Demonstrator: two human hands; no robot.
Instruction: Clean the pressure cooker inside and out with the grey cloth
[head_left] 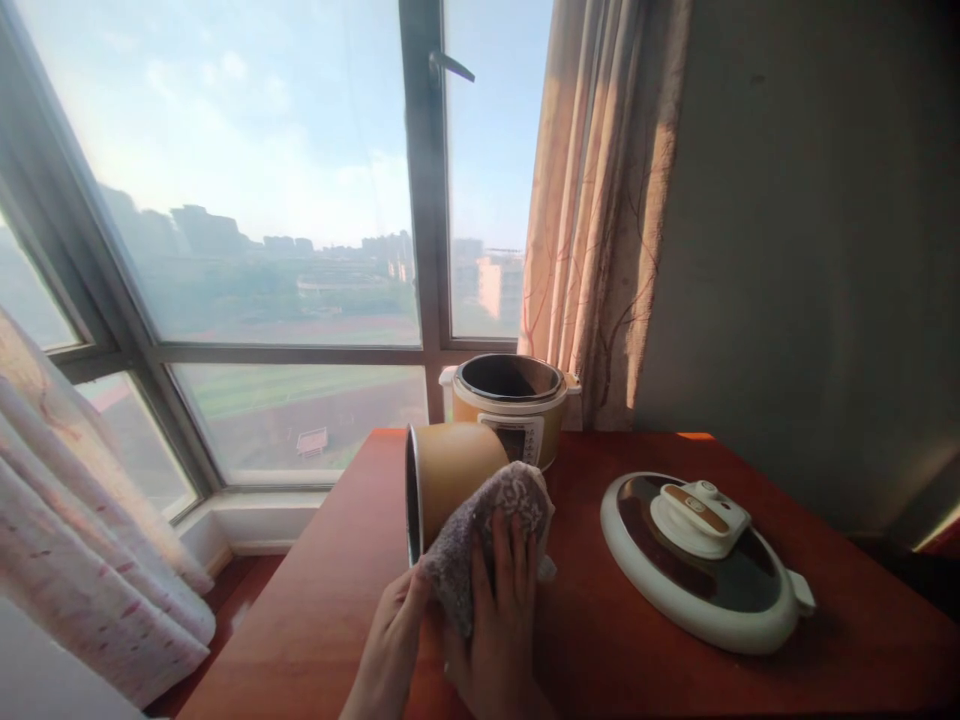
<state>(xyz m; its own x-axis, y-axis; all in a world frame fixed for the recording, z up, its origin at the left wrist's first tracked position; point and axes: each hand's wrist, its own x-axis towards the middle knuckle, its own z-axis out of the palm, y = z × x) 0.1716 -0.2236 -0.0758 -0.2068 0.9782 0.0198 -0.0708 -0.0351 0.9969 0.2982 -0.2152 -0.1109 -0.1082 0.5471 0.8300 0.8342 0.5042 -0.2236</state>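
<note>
A yellow inner pot with a dark rim lies tipped on its side above the table, its mouth turned left. My left hand is closed at the lower part of the pot's rim, with the thumb by the cloth's edge; its other fingers are mostly hidden. A grey-purple patterned cloth covers the pot's base and lower side. Over the cloth lies my right hand, fingers bent around the pot's end, holding the cloth against it. Behind the inner pot stands the yellow and white electric cooker body, lidless, its control panel partly hidden.
The white-rimmed cooker lid with a dark top and a handle rests on the right of the reddish wooden table. Large windows rise behind and to the left. Curtains hang by the far edge and at the left.
</note>
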